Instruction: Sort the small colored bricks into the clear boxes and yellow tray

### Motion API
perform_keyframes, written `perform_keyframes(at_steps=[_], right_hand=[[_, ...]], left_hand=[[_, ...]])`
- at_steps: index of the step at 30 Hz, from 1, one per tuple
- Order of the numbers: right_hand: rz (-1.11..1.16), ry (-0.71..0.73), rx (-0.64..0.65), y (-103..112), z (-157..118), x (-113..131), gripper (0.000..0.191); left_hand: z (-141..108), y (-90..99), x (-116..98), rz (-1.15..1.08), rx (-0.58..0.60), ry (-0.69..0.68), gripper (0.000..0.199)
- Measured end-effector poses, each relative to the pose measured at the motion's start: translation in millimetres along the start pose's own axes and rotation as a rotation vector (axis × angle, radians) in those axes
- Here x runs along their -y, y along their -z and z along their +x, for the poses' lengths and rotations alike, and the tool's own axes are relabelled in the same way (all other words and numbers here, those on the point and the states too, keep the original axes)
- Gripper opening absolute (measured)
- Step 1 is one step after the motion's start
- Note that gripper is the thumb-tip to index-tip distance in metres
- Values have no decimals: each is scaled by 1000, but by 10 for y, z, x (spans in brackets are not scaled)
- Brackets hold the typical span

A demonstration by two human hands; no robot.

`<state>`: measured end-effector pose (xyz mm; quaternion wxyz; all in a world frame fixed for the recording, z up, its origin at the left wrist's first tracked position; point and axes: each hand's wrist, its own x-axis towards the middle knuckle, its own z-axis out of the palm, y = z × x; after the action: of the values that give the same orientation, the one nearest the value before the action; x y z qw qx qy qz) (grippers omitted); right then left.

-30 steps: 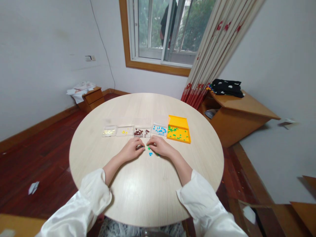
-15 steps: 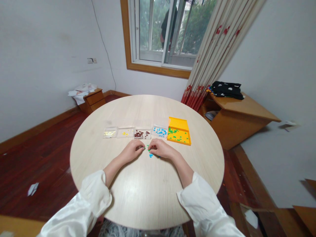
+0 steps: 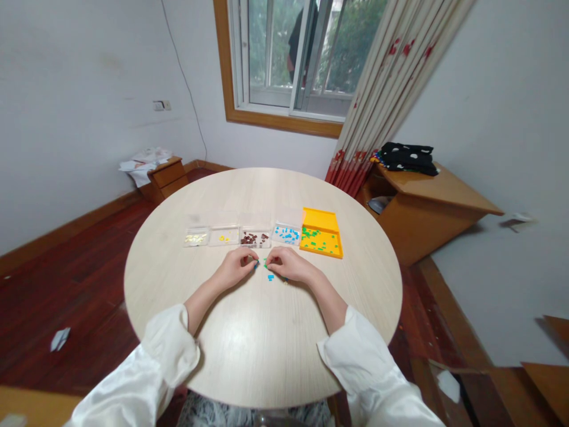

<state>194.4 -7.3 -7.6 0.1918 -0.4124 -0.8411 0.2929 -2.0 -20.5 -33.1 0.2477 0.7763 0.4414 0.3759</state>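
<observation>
On the round table (image 3: 262,338), my left hand (image 3: 237,265) is closed in a pinch on a small blue piece (image 3: 256,264). Just right of it, my right hand (image 3: 287,264) has its thumb and fingers together at a small green piece (image 3: 265,266). A blue piece (image 3: 271,277) lies on the table below my right fingertips. Beyond the hands stands a row of clear boxes with cream pieces (image 3: 196,238), yellow pieces (image 3: 224,238), brown pieces (image 3: 249,238) and blue pieces (image 3: 287,232). An open yellow case (image 3: 320,218) holds green pieces.
A wooden desk (image 3: 444,187) with black cloth (image 3: 408,158) stands to the right, beside a curtain (image 3: 391,77). Papers lie on a small cabinet (image 3: 168,176) at the back left. A window (image 3: 284,107) is behind the table.
A blue piece now shows at my left fingertips, where a green one showed before. The right hand has hardly moved. The whole view has shifted slightly.
</observation>
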Motion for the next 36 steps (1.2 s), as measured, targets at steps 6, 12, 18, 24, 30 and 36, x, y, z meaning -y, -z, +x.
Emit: perform_keyframes(at_steps=[6, 12, 18, 24, 30, 36], right_hand=[[-40, 25, -24, 12, -14, 14, 15], [-46, 47, -26, 5, -16, -14, 15], [-41, 53, -30, -25, -7, -41, 13], [-50, 29, -16, -11, -18, 21, 12], [-64, 46, 2, -10, -16, 19, 9], [-51, 57, 4, -5, -16, 15, 13]], left_hand=[[3, 1, 2, -8, -16, -21, 11], [8, 14, -19, -21, -12, -12, 9], [3, 22, -32, -13, -27, 36, 8], [6, 11, -13, -43, -27, 41, 10], [16, 11, -27, -37, -35, 14, 9], [10, 30, -53, -37, -24, 22, 8]])
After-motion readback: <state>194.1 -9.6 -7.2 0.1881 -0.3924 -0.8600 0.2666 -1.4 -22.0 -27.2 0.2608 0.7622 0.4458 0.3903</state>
